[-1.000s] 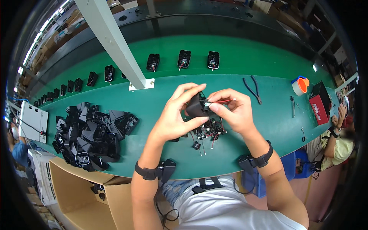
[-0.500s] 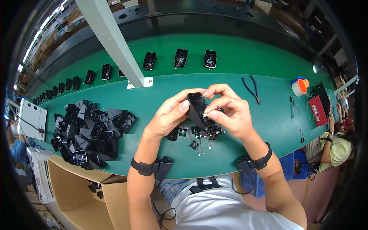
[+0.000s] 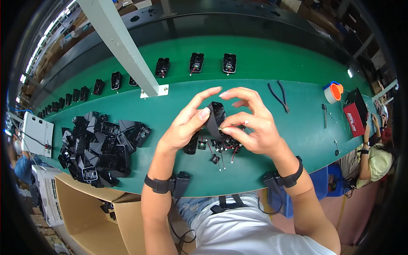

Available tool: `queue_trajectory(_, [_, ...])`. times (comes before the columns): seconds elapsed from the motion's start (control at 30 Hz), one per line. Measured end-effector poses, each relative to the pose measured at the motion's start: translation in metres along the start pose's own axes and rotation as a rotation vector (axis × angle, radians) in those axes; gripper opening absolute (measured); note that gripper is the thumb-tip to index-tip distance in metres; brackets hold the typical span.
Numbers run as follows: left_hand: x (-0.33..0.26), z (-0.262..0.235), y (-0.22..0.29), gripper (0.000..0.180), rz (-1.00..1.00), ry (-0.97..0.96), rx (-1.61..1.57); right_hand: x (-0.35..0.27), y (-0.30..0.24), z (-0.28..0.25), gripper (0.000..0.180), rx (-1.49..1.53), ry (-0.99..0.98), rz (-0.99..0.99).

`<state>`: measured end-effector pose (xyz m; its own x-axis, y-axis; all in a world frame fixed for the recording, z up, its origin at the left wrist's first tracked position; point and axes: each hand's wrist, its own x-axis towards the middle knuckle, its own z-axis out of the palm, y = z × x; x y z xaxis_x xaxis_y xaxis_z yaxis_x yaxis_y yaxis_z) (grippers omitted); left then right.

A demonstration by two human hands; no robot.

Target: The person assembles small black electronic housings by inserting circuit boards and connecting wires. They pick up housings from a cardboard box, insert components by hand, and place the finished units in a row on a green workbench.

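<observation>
My left hand [image 3: 187, 123] grips a black plastic housing [image 3: 212, 124], thumb on its near side and index finger stretched out past its top. The housing is tilted, its open hollow facing right. My right hand [image 3: 259, 127] pinches the end of a small part with a red wire [image 3: 234, 125] at the lower part of the hollow; the wire's white plug [image 3: 246, 122] sticks out beside the index finger. The part's other end is hidden. Small wired black parts [image 3: 216, 159] lie below my hands, beside another black housing [image 3: 191, 145].
A heap of black housings [image 3: 121, 159] lies left. More housings [image 3: 196, 63] stand in a row on the green belt [image 3: 272, 59] behind a grey post [image 3: 123, 46]. At right are pliers [image 3: 280, 100], tape rolls [image 3: 333, 92] and a red box [image 3: 355, 114]; a person works beyond.
The housing has turned slightly on edge in my left hand. My right fingers have spread and shifted slightly left, and the red wire now shows. The row on the belt has slid slightly left.
</observation>
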<state>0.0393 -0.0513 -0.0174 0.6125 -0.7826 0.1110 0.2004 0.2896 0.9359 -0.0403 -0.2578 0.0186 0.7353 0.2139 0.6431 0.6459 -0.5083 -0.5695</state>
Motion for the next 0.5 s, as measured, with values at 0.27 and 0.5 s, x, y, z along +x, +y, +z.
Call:
queue_trajectory(0.27, [0.003, 0.018, 0.004, 0.064, 0.055, 0.233, -0.066, 0.004, -0.004, -0.008, 0.028, 0.244, -0.080, 0.135])
queue_trajectory(0.5, [0.003, 0.027, 0.001, 0.061, 0.046, 0.209, 0.036, 0.001, 0.001, 0.000, 0.036, 0.235, -0.061, 0.174])
